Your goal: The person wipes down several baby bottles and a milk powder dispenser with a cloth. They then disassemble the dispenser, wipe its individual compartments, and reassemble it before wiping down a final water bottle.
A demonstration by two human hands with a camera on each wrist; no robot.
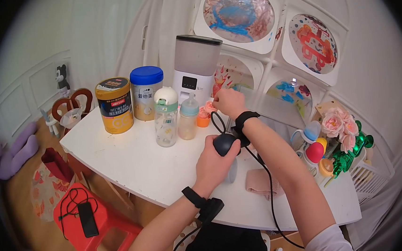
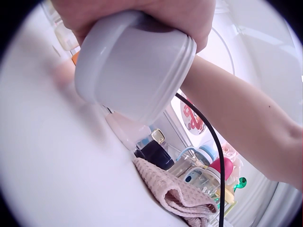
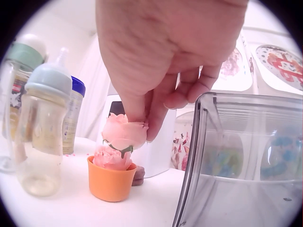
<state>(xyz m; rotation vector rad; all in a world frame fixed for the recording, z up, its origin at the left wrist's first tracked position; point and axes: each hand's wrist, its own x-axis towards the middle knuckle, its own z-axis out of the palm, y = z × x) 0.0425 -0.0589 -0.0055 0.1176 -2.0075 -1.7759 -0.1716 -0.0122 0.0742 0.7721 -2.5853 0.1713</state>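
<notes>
My left hand (image 1: 213, 164) grips a rounded object with a dark navy dome (image 1: 225, 145) and a cord loop on top. In the left wrist view, the smooth pale grey body (image 2: 137, 66) of the held object shows, with a ridged rim; its exact kind I cannot tell. Farther back, the thumb and finger of my right hand (image 3: 165, 61) pinch a pink flower (image 3: 124, 132) from above. This bloom sits just over a second pink flower (image 3: 111, 158) in a small orange cup (image 3: 111, 184) on the white table (image 1: 138, 166).
Left of the cup stand a baby bottle (image 1: 188, 119), a straw bottle (image 1: 165, 123), two tins and a white dispenser (image 1: 196, 69). A clear plastic box (image 3: 236, 198) lies to the right. Nearer are a folded pink cloth (image 1: 262, 183), baby items and a cable (image 1: 272, 200).
</notes>
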